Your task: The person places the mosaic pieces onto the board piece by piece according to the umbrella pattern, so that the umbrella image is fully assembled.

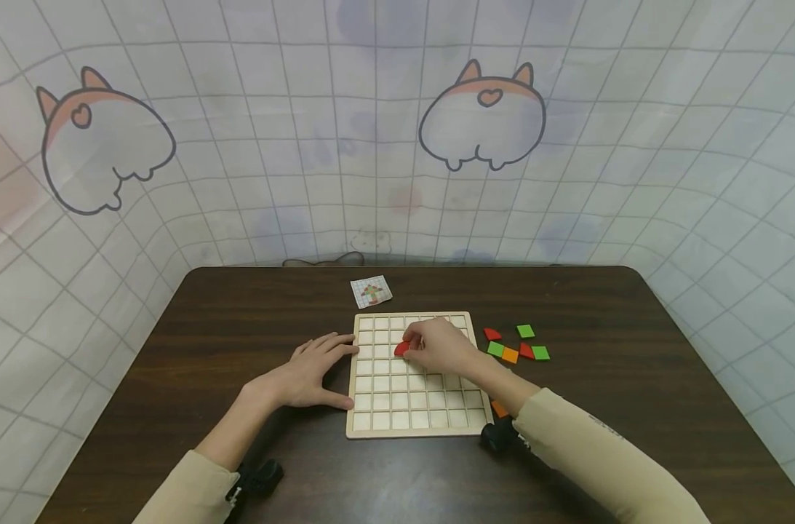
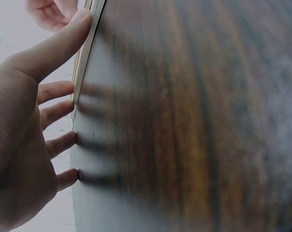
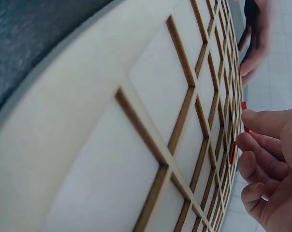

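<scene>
A square wooden grid board (image 1: 381, 401) lies on the dark table. My right hand (image 1: 444, 348) is over its upper middle, pinching a red quarter-round tile (image 3: 245, 116) between thumb and fingers. Another bit of red (image 3: 232, 152) shows at the grid below those fingers in the right wrist view; whether it is a second tile in a cell I cannot tell. My left hand (image 1: 308, 372) rests at the board's left edge, fingers spread. Its thumb and some fingertips touch the rim (image 2: 83, 63) in the left wrist view, while the lower fingertips touch the table.
Right of the board lie loose tiles: green squares (image 1: 525, 331), red quarter-rounds (image 1: 492, 334) and an orange square (image 1: 510, 355). Another orange tile (image 1: 499, 409) is partly hidden by the right forearm. A small pattern card (image 1: 372, 292) lies behind the board. A patterned curtain (image 1: 384, 145) surrounds the table.
</scene>
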### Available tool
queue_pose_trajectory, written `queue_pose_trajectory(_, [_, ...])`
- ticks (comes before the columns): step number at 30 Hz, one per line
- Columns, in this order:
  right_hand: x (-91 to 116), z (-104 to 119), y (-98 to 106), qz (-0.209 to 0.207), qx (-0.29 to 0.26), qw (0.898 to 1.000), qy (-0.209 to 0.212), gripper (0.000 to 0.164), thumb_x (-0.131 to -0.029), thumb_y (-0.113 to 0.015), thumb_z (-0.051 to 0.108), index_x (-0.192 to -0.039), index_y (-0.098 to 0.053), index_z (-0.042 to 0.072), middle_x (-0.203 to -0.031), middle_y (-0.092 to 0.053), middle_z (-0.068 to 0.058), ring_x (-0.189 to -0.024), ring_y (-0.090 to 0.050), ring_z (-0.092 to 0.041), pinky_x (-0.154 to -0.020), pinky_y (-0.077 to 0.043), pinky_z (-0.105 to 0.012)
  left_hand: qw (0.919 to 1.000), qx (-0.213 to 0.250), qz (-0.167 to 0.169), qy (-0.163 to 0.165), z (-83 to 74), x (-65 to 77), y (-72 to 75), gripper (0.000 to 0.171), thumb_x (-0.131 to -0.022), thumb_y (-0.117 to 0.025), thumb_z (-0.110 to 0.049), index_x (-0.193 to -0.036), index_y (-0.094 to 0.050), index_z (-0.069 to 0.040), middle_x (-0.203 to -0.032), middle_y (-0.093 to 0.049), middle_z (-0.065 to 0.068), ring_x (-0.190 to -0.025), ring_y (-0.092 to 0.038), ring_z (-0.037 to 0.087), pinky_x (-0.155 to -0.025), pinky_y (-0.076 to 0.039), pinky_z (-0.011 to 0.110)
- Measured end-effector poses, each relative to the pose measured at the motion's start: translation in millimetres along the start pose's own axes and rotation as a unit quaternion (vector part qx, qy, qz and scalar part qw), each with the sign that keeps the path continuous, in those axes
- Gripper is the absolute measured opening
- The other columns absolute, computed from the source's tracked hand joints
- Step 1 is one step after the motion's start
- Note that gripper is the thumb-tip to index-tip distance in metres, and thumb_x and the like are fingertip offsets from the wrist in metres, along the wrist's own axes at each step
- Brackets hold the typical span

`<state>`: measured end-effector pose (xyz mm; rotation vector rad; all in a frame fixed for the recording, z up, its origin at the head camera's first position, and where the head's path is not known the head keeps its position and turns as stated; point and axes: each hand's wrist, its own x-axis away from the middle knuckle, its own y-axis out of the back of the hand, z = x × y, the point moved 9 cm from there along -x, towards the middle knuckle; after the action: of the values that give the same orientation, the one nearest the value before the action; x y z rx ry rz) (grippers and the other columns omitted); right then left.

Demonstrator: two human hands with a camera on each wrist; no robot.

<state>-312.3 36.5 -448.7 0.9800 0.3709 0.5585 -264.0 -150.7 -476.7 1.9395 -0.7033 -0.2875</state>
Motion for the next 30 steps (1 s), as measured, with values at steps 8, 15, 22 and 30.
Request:
queue_pose_trajectory(8, [-3.9,0.0,-10.2,0.01,0.014,1.0,-0.011,0.019,-0.091,-0.08,0.019,-0.106,-0.074,0.008,-0.076,-0.063,0.01,-0.067,-0.057,-0.007,-0.067,-0.051,-0.028,1.0,0.007,0.003,0.002,0.1,0.4,-0.1,0.094,-0.083,-0.077,-0.065,-0.156,-0.043,-0.017,-0.167,-0.026,0.006,-0.154,-0.016,0.038,-0.112,-0.017,0.073])
queue_pose_trajectory(15, [-4.5,0.5,-8.7,0.0,0.012,1.0,-0.019,0.023,-0.091,-0.08,0.019,-0.11,-0.073,0.008,-0.08,-0.065,0.008,-0.07,-0.058,-0.007,-0.069,-0.051,-0.029,1.0,0.005,0.001,0.0,-0.7,0.8,0.3,0.093,-0.083,-0.077,-0.064,-0.156,-0.044,-0.017,-0.167,-0.027,0.006,-0.153,-0.017,0.038,-0.112,-0.017,0.073])
queue_pose_trajectory(22, [-5.0,5.0,-7.0,-0.002,0.006,1.0,-0.002,0.011,-0.093,-0.077,0.014,-0.103,-0.076,0.01,-0.076,-0.063,0.009,-0.067,-0.056,-0.008,-0.065,-0.048,-0.029,1.0,0.007,-0.002,-0.001,-0.6,0.6,0.7,0.093,-0.083,-0.077,-0.064,-0.156,-0.044,-0.017,-0.167,-0.026,0.006,-0.153,-0.017,0.038,-0.111,-0.018,0.073])
queue_pose_trajectory(30, [-3.9,1.8,-10.3,0.007,0.008,1.0,-0.008,0.007,-0.094,-0.075,0.014,-0.101,-0.077,0.013,-0.073,-0.061,0.011,-0.065,-0.054,-0.008,-0.063,-0.047,-0.028,1.0,0.005,-0.002,-0.002,0.7,-0.2,-1.4,0.094,-0.083,-0.077,-0.065,-0.156,-0.043,-0.017,-0.167,-0.027,0.006,-0.153,-0.018,0.037,-0.111,-0.017,0.074])
